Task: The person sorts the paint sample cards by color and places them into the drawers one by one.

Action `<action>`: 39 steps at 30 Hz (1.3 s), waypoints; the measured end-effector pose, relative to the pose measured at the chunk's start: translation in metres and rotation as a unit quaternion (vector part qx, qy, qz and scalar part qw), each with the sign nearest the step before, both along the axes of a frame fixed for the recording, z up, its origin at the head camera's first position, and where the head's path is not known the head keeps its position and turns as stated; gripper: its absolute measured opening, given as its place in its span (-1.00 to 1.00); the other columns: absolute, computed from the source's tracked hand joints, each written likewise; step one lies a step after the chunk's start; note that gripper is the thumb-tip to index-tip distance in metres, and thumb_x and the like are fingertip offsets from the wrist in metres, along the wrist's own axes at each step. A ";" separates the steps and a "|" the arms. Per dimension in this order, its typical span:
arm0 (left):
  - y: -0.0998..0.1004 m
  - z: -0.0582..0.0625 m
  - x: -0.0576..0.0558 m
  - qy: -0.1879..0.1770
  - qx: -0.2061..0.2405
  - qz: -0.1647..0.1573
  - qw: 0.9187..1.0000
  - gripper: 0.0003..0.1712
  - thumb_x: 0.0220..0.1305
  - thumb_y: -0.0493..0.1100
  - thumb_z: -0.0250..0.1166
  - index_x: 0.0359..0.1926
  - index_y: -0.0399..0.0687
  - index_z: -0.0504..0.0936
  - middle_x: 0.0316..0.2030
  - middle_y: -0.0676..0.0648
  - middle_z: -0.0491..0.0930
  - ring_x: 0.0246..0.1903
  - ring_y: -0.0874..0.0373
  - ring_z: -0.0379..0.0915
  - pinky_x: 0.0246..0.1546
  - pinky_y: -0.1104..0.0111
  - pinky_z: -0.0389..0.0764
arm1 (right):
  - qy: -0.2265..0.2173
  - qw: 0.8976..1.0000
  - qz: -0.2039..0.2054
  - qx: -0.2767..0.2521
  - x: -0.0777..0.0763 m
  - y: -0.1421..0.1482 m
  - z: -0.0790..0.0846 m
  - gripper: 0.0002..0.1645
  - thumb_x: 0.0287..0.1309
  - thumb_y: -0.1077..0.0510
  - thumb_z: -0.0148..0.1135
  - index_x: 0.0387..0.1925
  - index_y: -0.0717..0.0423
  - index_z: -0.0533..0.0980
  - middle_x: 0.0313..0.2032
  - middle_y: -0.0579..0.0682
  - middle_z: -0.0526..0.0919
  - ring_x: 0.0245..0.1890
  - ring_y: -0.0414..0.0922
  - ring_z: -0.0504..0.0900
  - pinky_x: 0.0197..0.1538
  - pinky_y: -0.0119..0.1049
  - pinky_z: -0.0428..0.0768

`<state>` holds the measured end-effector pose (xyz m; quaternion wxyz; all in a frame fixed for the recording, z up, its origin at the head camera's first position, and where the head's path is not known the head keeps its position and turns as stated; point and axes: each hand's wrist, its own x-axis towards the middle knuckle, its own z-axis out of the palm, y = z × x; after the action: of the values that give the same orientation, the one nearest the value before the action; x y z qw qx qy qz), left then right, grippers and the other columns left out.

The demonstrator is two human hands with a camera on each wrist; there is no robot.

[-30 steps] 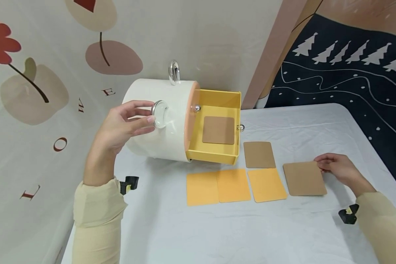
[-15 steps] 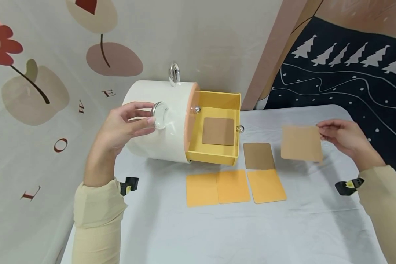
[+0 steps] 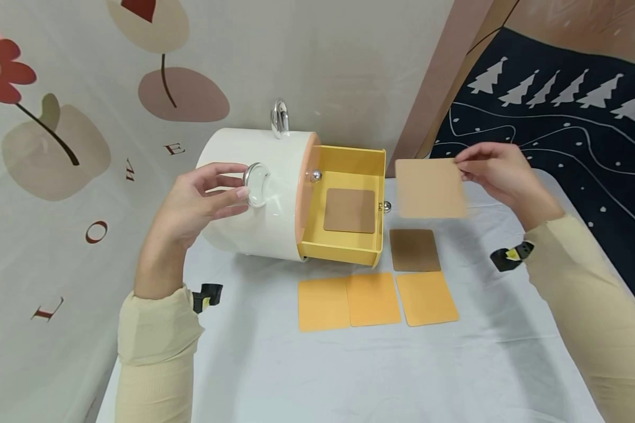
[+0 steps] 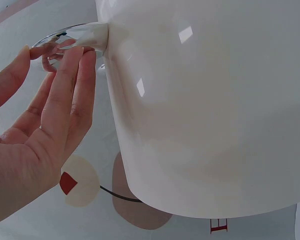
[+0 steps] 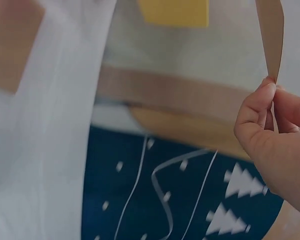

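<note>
My left hand (image 3: 193,200) pinches a shiny metal handle (image 4: 80,35) on the side of a white cylindrical box (image 3: 254,229), which lies on its side. Out of its right end sticks a yellow drawer (image 3: 344,251), with one brown square card (image 3: 349,210) flat inside. My right hand (image 3: 500,170) grips a larger brown square card (image 3: 431,188) by its upper right corner, between thumb and fingers. That card hangs above the table, just right of the drawer's front. In the right wrist view the held card (image 5: 273,37) shows nearly edge-on.
Several orange-yellow square cards (image 3: 373,299) lie in a row in front of the drawer. Behind them a brown card (image 3: 415,249) lies on the white cloth (image 3: 349,376). A second metal handle (image 3: 279,117) rises from the box's far side, close to the patterned wall.
My right hand has lifted the brown card off the cloth and carried it up and leftward, toward the drawer's front. My left hand keeps its place on the handle.
</note>
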<state>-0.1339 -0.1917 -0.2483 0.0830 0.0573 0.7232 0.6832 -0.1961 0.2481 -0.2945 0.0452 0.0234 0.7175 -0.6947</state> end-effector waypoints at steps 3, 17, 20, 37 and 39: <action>0.000 0.000 0.000 0.000 -0.001 0.000 1.000 -0.61 0.07 -0.37 0.33 -0.03 -0.20 0.53 -0.22 -0.15 0.47 -0.35 0.16 0.54 -0.20 0.32 0.65 | -0.006 1.000 0.003 0.003 -0.005 -0.020 0.006 -0.79 0.16 0.47 0.04 -0.41 0.22 0.58 -0.35 0.01 0.56 -0.48 -0.15 0.51 -0.39 -0.51 0.61; 0.001 0.000 0.000 -0.003 0.001 0.000 1.000 -0.62 0.07 -0.38 0.32 -0.03 -0.20 0.53 -0.22 -0.15 0.47 -0.35 0.16 0.55 -0.21 0.32 0.65 | -0.043 0.998 0.020 0.033 -0.024 -0.093 -0.011 -0.86 0.19 0.46 0.01 -0.23 0.43 0.46 -0.32 0.07 0.52 -0.48 -0.15 0.49 -0.36 -0.52 0.61; 0.001 0.000 0.000 -0.002 0.001 0.000 1.000 -0.62 0.07 -0.38 0.32 -0.03 -0.20 0.53 -0.22 -0.15 0.48 -0.35 0.16 0.55 -0.20 0.31 0.65 | -0.043 0.998 0.025 0.028 -0.025 -0.102 -0.015 -0.85 0.19 0.47 0.02 -0.21 0.47 0.45 -0.32 0.09 0.51 -0.48 -0.15 0.48 -0.37 -0.52 0.61; 0.000 -0.001 0.000 0.000 0.002 0.001 1.000 -0.62 0.07 -0.38 0.32 -0.04 -0.19 0.54 -0.23 -0.15 0.48 -0.36 0.16 0.55 -0.21 0.31 0.66 | -0.047 0.996 0.040 0.061 -0.027 -0.115 -0.028 -0.81 0.19 0.41 0.07 -0.16 0.43 0.43 -0.31 0.09 0.51 -0.47 -0.16 0.51 -0.32 -0.50 0.64; -0.001 -0.001 -0.001 0.001 0.002 0.001 1.000 -0.62 0.07 -0.38 0.32 -0.04 -0.19 0.54 -0.23 -0.15 0.48 -0.35 0.16 0.55 -0.21 0.31 0.66 | -0.046 0.995 0.038 0.076 -0.027 -0.112 -0.028 -0.79 0.19 0.40 0.07 -0.14 0.43 0.42 -0.30 0.08 0.51 -0.46 -0.15 0.51 -0.31 -0.49 0.64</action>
<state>-0.1344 -0.1923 -0.2494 0.0816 0.0574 0.7223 0.6843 -0.2235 0.1361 -0.3229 0.1027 0.0315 0.7657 -0.6342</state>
